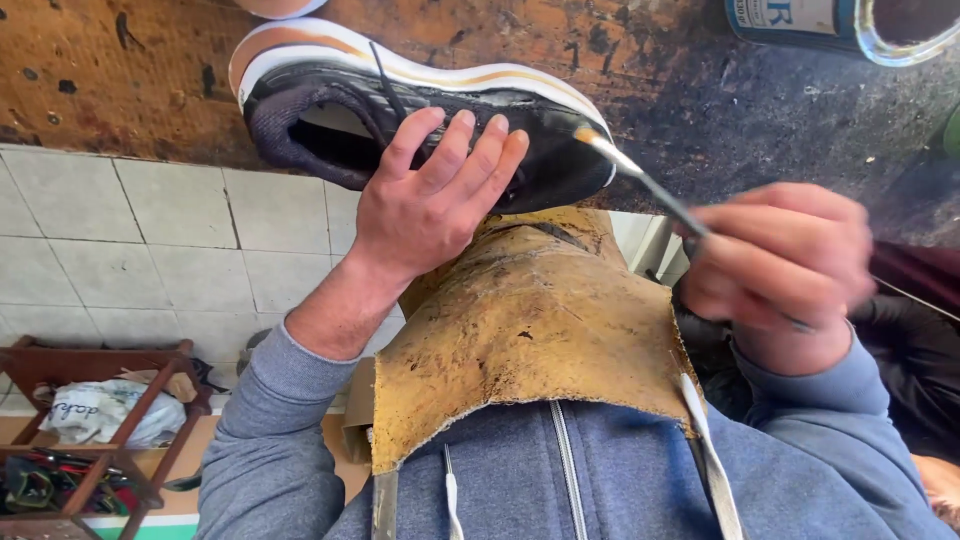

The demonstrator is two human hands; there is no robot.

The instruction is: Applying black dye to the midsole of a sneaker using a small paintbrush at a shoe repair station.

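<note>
Obs.: head view looks down over the chest, so the scene reads inverted. A black sneaker [420,120] with a white and orange-striped sole lies on its side at the edge of a stained, dark wooden workbench [700,110], sole turned away from the person, collar opening facing the tiled floor side. Left hand [430,205] lies flat across the upper, fingers spread and extended, palm pressing down; judged to be pinning the shoe so it does not slide under the tool. Right hand [775,265] is closed around the handle of a thin brush [640,180], fingers bunched in a pinch-like hold; slightly motion-blurred. The brush tip, tan coloured, touches the toe end where upper meets sole. The low, slanted angle of the brush appears chosen to reach into that seam. A worn leather apron [530,330], yellow-brown and scuffed, covers the lap and the grey zip sweater, just below the shoe. A can [850,25] stands on the bench near the right hand, open top visible. A wooden rack [90,430] with bags stands on the floor, well apart.
</note>
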